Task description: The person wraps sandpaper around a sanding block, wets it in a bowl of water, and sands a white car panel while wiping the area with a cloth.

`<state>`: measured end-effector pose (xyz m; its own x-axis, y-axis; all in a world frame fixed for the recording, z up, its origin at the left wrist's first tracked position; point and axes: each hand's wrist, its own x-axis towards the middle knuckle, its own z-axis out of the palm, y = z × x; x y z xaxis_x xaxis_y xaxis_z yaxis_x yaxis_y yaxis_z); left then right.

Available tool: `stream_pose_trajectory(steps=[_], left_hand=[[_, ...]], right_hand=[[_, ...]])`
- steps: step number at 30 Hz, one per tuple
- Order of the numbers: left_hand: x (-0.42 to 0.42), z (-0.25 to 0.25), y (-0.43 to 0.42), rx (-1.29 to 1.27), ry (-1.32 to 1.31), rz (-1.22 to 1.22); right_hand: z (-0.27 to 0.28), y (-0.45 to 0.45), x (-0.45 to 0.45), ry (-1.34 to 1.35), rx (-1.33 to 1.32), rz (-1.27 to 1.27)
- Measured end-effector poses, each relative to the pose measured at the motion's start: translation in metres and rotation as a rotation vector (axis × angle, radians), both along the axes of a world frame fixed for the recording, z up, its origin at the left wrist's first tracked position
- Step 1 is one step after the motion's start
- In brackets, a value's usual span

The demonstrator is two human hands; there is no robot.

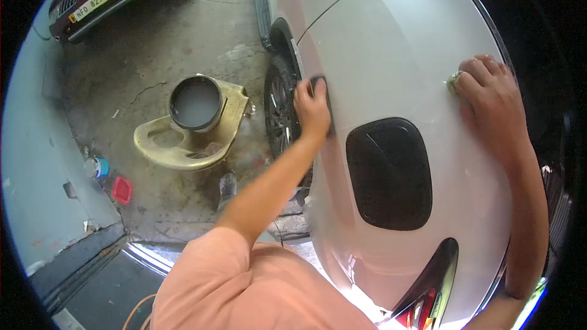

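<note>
On the car (379,55), a dark pad (330,110) is being clasped by the left hand (312,107), a greenish wad (452,82) by the right hand (491,87); even pressure is presumably being required.

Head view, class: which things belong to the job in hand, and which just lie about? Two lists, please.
Job, probably: pale car, dark block in left hand, greenish pad under right hand, tub of cloudy liquid on gold-coloured stand.

Lying about, apparently: red container, blue-marked container, orange cord.
</note>
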<state>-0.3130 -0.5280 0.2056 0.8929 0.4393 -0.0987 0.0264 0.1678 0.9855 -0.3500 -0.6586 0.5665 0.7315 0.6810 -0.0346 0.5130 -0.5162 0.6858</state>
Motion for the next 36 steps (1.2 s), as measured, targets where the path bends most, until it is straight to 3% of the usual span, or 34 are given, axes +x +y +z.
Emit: stream_pose_trajectory(steps=[3,8,11,15,18,22,28,31,34,36], left_hand=[[0.03,0.002,0.015,-0.013,0.039,-0.04],[-0.077,-0.004,-0.02,0.096,-0.04,0.001],[-0.009,0.003,-0.003,0.087,-0.009,0.039],[0.112,0.003,0.033,-0.154,0.058,0.009],[0.07,0.007,0.021,-0.007,0.074,0.036],[-0.032,0.004,-0.005,0.136,-0.112,-0.006],[0.143,-0.026,0.04,-0.127,0.029,-0.014],[0.112,-0.014,0.036,-0.074,-0.001,-0.024],[0.012,-0.004,0.002,0.125,-0.077,0.03],[0.019,-0.007,0.004,0.113,-0.081,0.011]], right_hand=[[-0.001,-0.001,0.007,-0.022,-0.006,0.016],[-0.001,-0.002,0.008,-0.036,0.011,0.022],[0.005,0.001,0.013,-0.016,0.022,0.03],[0.001,0.002,0.011,-0.019,0.027,0.014],[0.0,0.002,0.013,-0.009,0.035,0.016],[0.003,0.006,0.015,0.016,0.051,-0.005],[0.008,0.01,0.015,0.051,0.1,0.004],[0.007,0.009,0.016,0.048,0.097,0.03],[0.007,0.007,0.016,0.08,0.095,-0.019],[0.006,0.007,0.017,0.053,0.075,0.002]])
